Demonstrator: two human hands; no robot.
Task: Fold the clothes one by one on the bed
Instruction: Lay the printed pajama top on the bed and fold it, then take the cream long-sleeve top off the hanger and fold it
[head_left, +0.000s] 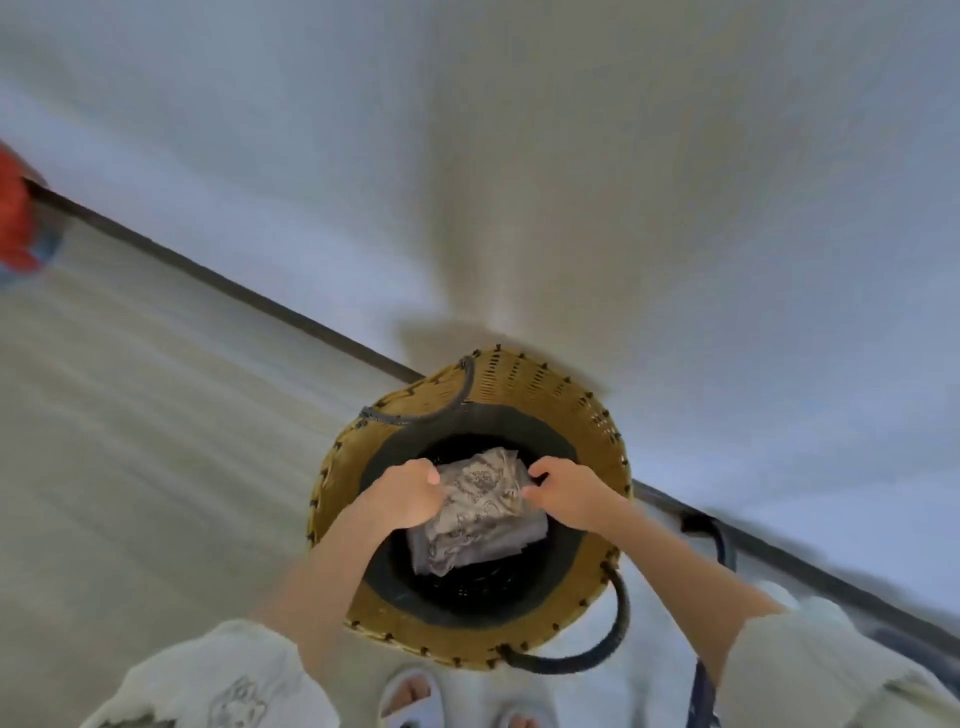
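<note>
Here the left hand is curled shut on the left edge of a folded cloth, thumb on top, and the right hand pinches its right edge between thumb and fingertips. The cloth is pale with a dark printed pattern, already squared into a small packet, and it sits between the hands inside the mouth of a basket, above the dark lining. The picture is smeared by motion, so whether the packet is being set down or lifted out cannot be told, nor whether anything lies under it in the black bottom. The basket stands on the floor against a white wall, with the person's slippered feet just below it. No bed shows in this view. Judged from that, at least one piece looks folded; how many remain unfolded is out of sight.
</note>
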